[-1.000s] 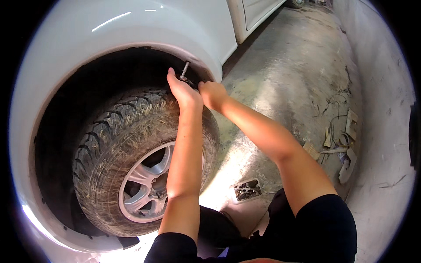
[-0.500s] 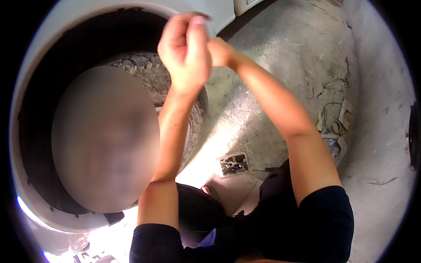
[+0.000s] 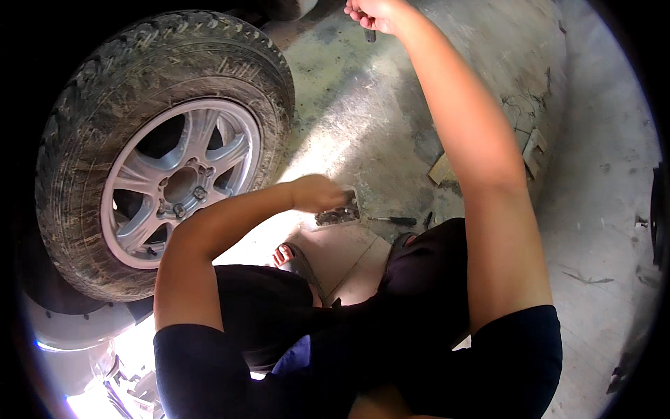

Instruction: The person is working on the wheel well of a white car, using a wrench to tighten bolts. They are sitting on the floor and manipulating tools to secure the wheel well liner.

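My left hand (image 3: 315,195) is low in the middle, blurred by motion, at the edge of a small white tray (image 3: 340,221) of metal parts. It partly covers the tray, and its fingers are too smeared to read. Up at the top edge, my right hand (image 3: 379,14) is closed on a dark-handled tool (image 3: 370,34). Only the blunt end of the handle shows below the fist; the rest is hidden or cut off. A muddy tyre (image 3: 84,133) on a silver spoked wheel (image 3: 150,174) fills the left side, apart from both hands.
A black-handled screwdriver (image 3: 399,221) lies on the concrete floor right of the tray. Further right are a flat tan piece (image 3: 441,170), a pale panel piece (image 3: 534,154) and thin wires. A sandalled foot (image 3: 285,257) is below the tray. A pale wall runs along the right.
The hands were together high up; my left hand has come down to the tray, while my right hand has moved up and right. The view has shifted, bringing the whole wheel into sight.
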### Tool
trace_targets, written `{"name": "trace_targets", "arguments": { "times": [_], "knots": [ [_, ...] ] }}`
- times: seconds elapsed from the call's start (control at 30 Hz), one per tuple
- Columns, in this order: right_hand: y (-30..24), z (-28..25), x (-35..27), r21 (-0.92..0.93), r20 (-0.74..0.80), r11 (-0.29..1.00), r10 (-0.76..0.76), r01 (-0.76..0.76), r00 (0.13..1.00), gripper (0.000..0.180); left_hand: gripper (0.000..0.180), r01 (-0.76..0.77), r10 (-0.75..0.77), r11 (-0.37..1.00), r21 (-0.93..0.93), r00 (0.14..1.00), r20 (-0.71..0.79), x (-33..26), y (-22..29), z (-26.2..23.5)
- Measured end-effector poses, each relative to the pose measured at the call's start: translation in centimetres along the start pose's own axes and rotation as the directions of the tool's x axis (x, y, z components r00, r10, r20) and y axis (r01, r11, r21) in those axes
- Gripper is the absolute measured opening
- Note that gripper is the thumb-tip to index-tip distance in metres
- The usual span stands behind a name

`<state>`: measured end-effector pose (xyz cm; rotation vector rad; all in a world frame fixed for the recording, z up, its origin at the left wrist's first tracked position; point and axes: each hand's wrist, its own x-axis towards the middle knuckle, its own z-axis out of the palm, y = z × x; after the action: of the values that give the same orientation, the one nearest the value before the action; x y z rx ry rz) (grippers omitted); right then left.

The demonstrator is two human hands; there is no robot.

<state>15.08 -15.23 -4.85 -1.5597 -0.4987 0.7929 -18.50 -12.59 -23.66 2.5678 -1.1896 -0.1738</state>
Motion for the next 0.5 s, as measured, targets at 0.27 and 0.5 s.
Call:
{"name": "trace_targets", "arguments": {
  "times": [0.27, 0.5],
  "knots": [
    [0.9, -1.7, 1.9, 0.345, 0.046, 0.933, 0.091, -0.101, 0.995, 0.009, 0.027, 0.625, -0.444, 0.74, -0.246, 0.73, 0.519, 1.6, 0.6, 5.6],
    [1.8, -2.0, 2.4, 0.329, 0.119, 0.933, 0.112, -0.145, 0.987, 0.009, 0.028, 0.69, -0.502, 0.721, -0.054, 0.575, 0.647, 1.4, 0.8, 6.9]
  ]
}}
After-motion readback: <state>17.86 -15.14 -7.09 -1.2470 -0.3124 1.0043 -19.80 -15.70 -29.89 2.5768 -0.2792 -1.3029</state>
